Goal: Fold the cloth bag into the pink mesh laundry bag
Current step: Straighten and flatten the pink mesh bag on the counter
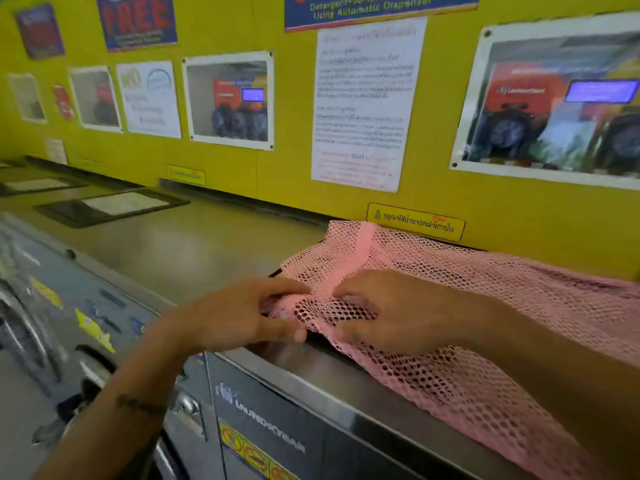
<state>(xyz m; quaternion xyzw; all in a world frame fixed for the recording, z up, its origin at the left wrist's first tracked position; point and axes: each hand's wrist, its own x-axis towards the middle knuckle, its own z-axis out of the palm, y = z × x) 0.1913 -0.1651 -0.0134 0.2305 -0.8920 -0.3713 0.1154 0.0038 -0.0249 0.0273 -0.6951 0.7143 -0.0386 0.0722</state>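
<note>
Left hand (pixel 239 315) and right hand (pixel 391 311), grips both pinched shut on the pink mesh laundry bag (pixel 485 306), spread atop a steel washer (pixel 311 386).

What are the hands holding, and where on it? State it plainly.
Both the left hand and right hand pinch the pink mesh laundry bag at its near left end. No cloth bag is visible.

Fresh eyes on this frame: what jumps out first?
The pink mesh laundry bag sprawls across the steel machine top at right, spilling over its front edge. Both hands meet at its near-left corner, left hand and right hand pinching the mesh. Behind, a bright yellow wall covered in posters fills the upper frame.
</note>
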